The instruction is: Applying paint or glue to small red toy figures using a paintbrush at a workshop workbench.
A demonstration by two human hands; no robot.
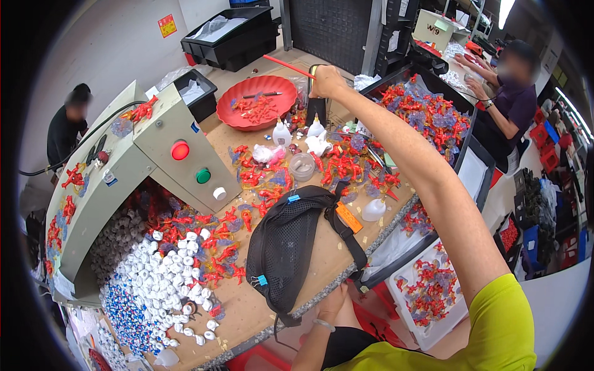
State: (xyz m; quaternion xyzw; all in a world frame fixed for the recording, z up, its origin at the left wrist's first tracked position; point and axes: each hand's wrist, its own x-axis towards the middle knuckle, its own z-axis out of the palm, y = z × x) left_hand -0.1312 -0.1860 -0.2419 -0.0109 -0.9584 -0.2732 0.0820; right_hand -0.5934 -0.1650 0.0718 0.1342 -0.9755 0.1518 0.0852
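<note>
While the right hand [328, 83] is closed at the far side of the table [334, 267], its fingers grasp a red stick [287, 66], which points out to the left. Just under this fist stands a black holder [315, 106]; whether the hand also touches it, I cannot tell. Beside it, to the left, is a red bowl [224, 115] with small red parts and a pen.

The left hand [334, 302] is low, near the front edge of the table — partly hidden, so I cannot tell if its fingers are clenched or released. Above it lies a black bag [283, 244]. Farther, red figures [342, 167] surround a small tub [302, 167], and white pieces [167, 267] spread in front of the machine [185, 137].
</note>
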